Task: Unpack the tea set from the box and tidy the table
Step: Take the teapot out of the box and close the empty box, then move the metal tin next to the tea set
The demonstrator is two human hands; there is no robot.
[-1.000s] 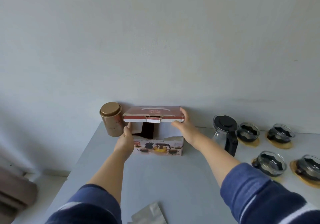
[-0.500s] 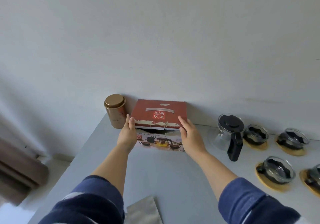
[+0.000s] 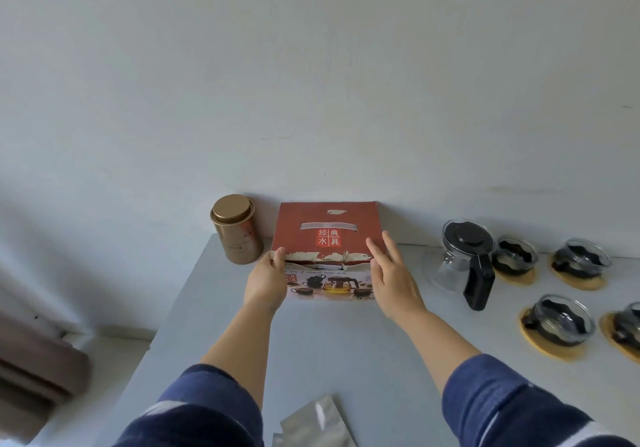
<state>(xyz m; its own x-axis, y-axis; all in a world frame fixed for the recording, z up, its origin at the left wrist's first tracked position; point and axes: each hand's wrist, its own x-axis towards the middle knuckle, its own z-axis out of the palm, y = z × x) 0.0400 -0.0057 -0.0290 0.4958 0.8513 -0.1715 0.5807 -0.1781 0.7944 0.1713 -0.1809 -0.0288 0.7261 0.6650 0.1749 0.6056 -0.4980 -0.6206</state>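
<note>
The red tea-set box [image 3: 327, 228] stands against the wall at the back of the grey table [image 3: 332, 349], its red lid lowered over the top. My left hand [image 3: 266, 280] grips the box's front left corner, thumb on the lid's torn edge. My right hand [image 3: 389, 273] is open, fingers spread, flat by the front right corner. To the right stand the glass teapot [image 3: 462, 259] with a black lid and handle, and several glass cups [image 3: 557, 320] on yellow coasters.
A gold tea tin [image 3: 236, 229] stands just left of the box, close to the table's left edge. A silver foil pouch [image 3: 317, 424] lies at the near edge between my arms. The floor drops away on the left.
The box's lid has come down from a raised, open position to lie over the top. My right hand slid from the lid's top right to the front right corner.
</note>
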